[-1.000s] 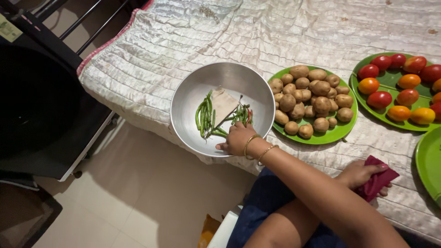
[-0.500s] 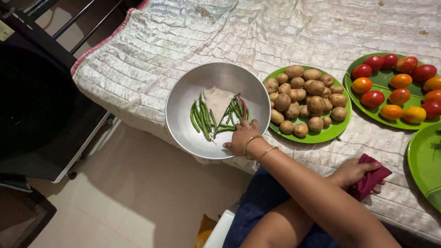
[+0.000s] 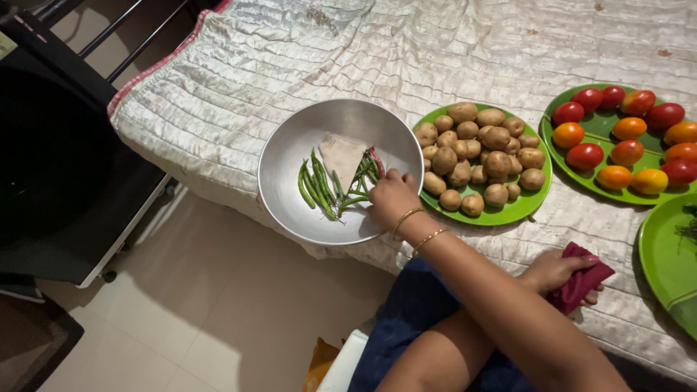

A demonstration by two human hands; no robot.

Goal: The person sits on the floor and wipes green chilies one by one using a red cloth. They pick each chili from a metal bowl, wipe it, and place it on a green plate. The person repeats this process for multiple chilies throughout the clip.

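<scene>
Left hand (image 3: 393, 197) is inside the steel bowl (image 3: 290, 156), over its near-right wall, fingers curled loosely and pointing at the green chillies (image 3: 319, 187). Fingertips lie at the right end of the chilli bunch; whether they pinch one cannot be told. A folded pale paper piece (image 3: 343, 155) lies among the chillies, just beyond the fingertips. Two gold bangles (image 3: 417, 226) sit on that wrist.

Right hand (image 3: 555, 271) rests on the quilted cloth (image 3: 305, 65) covering the worktop, closed on a crumpled dark red cloth (image 3: 584, 279).

Just right of the left hand: green plate of potatoes (image 3: 479, 156), its rim touching the bowl. Beyond the right hand: green plate of tomatoes (image 3: 624, 141), red and orange. Right of the right hand: another green plate (image 3: 664, 261), partly out of frame.
</scene>
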